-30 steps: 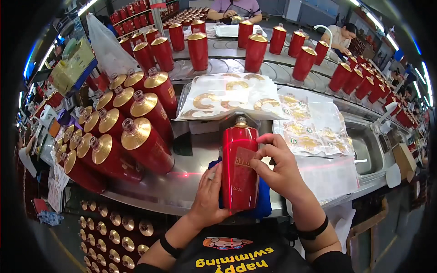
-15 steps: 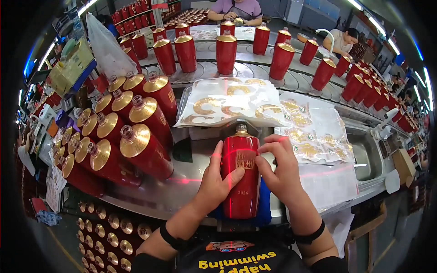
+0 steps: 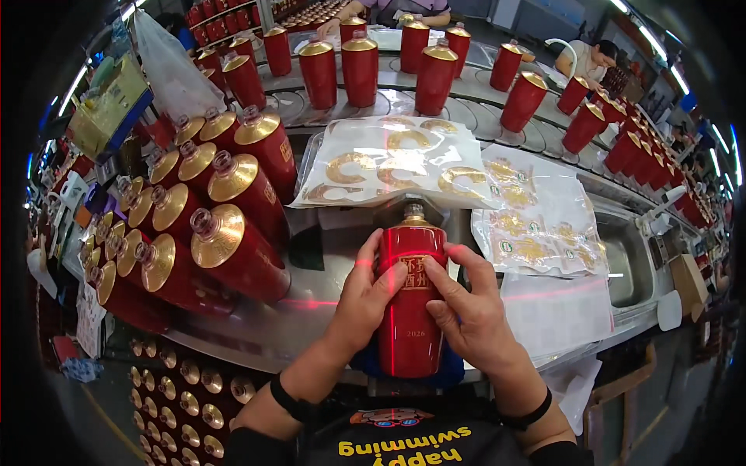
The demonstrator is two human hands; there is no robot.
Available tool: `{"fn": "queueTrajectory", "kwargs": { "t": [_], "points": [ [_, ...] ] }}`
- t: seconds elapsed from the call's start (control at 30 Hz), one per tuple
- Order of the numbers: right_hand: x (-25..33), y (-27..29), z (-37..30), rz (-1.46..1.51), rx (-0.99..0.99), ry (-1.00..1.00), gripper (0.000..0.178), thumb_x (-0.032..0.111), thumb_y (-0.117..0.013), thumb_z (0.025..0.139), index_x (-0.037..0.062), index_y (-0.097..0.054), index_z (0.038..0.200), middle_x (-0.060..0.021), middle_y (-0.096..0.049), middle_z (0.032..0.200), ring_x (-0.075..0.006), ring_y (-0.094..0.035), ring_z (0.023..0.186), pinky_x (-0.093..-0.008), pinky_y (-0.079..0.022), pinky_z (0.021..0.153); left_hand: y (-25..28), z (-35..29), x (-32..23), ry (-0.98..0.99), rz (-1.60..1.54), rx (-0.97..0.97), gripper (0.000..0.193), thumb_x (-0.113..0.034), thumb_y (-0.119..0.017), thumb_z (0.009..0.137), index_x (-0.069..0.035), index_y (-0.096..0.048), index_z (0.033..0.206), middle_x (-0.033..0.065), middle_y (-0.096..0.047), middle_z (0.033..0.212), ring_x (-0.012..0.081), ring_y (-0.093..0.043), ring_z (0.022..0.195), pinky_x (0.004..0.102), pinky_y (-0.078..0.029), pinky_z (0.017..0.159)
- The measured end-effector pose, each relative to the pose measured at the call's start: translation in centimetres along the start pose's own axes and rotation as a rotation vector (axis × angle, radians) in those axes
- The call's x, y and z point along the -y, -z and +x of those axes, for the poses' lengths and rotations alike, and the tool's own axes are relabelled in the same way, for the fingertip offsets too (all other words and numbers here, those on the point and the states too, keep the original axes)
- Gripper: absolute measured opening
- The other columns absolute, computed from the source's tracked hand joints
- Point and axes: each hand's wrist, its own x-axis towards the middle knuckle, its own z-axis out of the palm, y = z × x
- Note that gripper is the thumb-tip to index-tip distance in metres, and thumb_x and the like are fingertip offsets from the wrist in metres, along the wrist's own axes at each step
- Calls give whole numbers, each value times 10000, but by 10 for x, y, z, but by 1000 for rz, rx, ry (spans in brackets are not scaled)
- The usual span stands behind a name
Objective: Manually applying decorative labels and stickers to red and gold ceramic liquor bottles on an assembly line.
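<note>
A red bottle (image 3: 412, 334) with a gold shoulder and clear glass neck lies tilted in front of me, on a blue cloth (image 3: 449, 374) at the table's near edge. My left hand (image 3: 364, 299) grips its left side, thumb on the gold label (image 3: 420, 273). On the other side my right hand (image 3: 474, 311) wraps the bottle, its fingertips pressing the label's right part. Thin red light lines cross the bottle lengthwise and sideways. Just beyond its neck lies a stack of clear sheets with gold ring-shaped stickers (image 3: 404, 167).
Many red bottles (image 3: 245, 248) crowd the table at left, and more stand in crates below. A curved conveyor (image 3: 396, 105) carries spaced bottles (image 3: 437, 78) across the back. To the right are sticker sheets (image 3: 536, 225) and a metal sink (image 3: 629, 279). Two people work beyond the conveyor.
My right hand's fingers have moved left onto the label, and my left thumb has slid up it. Conveyor bottles have shifted, and a person's hand now reaches toward one at the back.
</note>
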Motion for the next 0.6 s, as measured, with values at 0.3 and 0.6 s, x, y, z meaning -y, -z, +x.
{"fn": "queueTrajectory", "kwargs": {
  "t": [0.3,0.6],
  "points": [
    [-13,-6,-3,219,-10,-73,468,141,-648,877,60,-560,1330,-242,-459,1335,-394,-482,1176,-448,-390,1004,4,-2,-1,-18,62,-19,739,-232,-566,979,79,-128,1486,179,-488,1350,194,-510,1200,310,-427,1003],
    [-10,-6,-5,82,22,23,479,137,-650,880,73,-552,1344,-267,-428,1374,-412,-466,1209,-454,-383,1020,2,-1,3,-78,279,-54,810,-157,-652,920,78,-122,1487,197,-545,1293,212,-566,1141,328,-464,965]
  ]
}}
